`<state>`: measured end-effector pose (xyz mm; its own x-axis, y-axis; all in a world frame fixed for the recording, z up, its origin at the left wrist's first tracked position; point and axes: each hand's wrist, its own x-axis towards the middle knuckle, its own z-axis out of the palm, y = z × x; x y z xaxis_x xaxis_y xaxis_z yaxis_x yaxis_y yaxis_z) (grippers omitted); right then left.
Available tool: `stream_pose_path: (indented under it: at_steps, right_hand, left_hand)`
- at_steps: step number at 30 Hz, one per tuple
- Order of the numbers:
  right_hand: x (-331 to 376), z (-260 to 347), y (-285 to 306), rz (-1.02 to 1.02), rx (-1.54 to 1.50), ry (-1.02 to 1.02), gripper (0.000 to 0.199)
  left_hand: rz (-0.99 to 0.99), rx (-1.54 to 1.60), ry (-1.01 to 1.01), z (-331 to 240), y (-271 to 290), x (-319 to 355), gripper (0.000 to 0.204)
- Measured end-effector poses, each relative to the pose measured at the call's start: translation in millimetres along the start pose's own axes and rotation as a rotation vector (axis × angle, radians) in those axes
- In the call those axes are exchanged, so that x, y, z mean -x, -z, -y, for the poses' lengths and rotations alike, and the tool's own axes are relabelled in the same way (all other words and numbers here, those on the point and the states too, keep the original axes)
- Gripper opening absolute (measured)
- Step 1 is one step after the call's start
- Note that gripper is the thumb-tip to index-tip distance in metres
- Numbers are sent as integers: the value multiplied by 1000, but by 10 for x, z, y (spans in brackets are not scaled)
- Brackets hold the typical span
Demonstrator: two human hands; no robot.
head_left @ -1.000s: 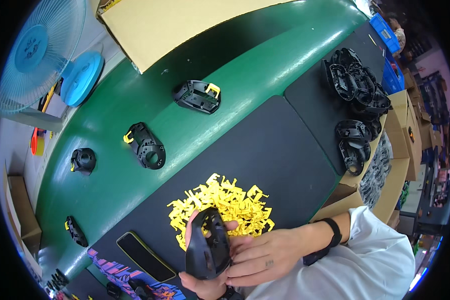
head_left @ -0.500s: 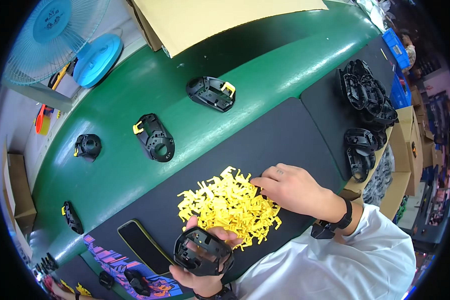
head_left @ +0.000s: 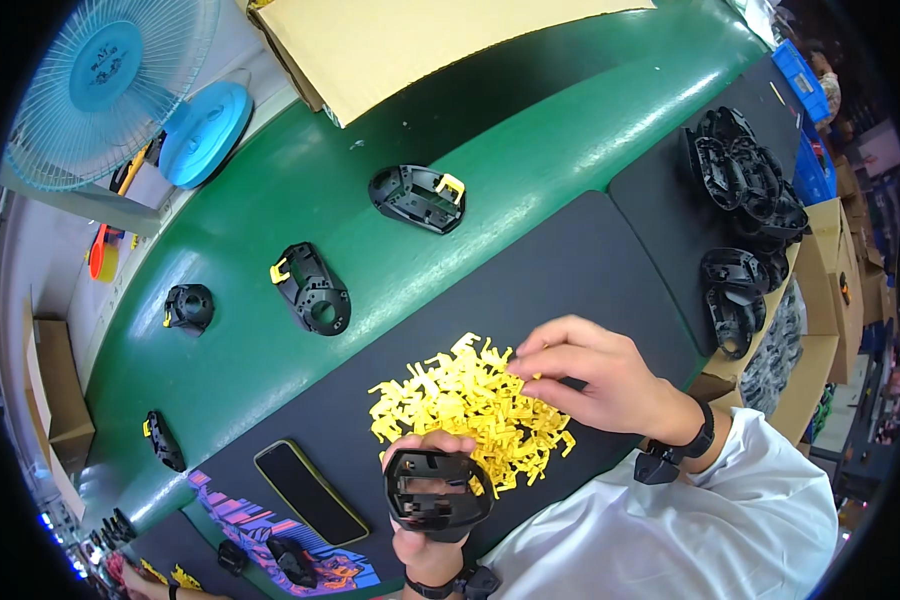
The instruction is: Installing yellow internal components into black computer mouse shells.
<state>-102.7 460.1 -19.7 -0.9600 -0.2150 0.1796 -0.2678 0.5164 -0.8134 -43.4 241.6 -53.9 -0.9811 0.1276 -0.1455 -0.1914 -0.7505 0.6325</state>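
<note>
My left hand (head_left: pixel 432 545) is closed around a black computer-mouse shell (head_left: pixel 438 495), its hollow, ribbed side facing up. That shell hangs over the near left edge of a heap of small yellow plastic clips (head_left: pixel 460 400). At the heap's right side my right hand (head_left: pixel 605 378) has its thumb and fingertips drawn together. A bit of yellow shows between them, apparently one clip; the fingers hide most of it. On the green surface lie several more black shells, among them one with a yellow clip on it (head_left: pixel 410 200) and another to its left (head_left: pixel 315 295).
A phone (head_left: pixel 310 492) lies on the dark mat (head_left: pixel 570 260) left of the heap. Stacked black shells (head_left: pixel 740 175) stand at right beside an open cardboard box (head_left: pixel 820 270). A blue fan (head_left: pixel 110 65) and a large cardboard flap (head_left: pixel 440 50) are at the back.
My left hand has turned the black shell more upright and shifted it slightly right. My right hand's fingers have lifted a little from the heap and drawn together. The whole view has shifted slightly.
</note>
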Motion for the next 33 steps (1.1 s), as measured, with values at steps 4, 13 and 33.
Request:
stream_pose_path:
  at_steps: [4,13,33]
  right_hand:
    - [16,77,-22,45,-197,-47,21]
    - [29,355,-157,51,-397,296,19]
    - [119,321,-80,207,-549,164,21]
  left_hand:
    - [-72,-119,-100,82,-7,-38,82]
    - [-112,-649,-309,139,88,25,88]
    - [-77,-874,-502,243,10,-76,90]
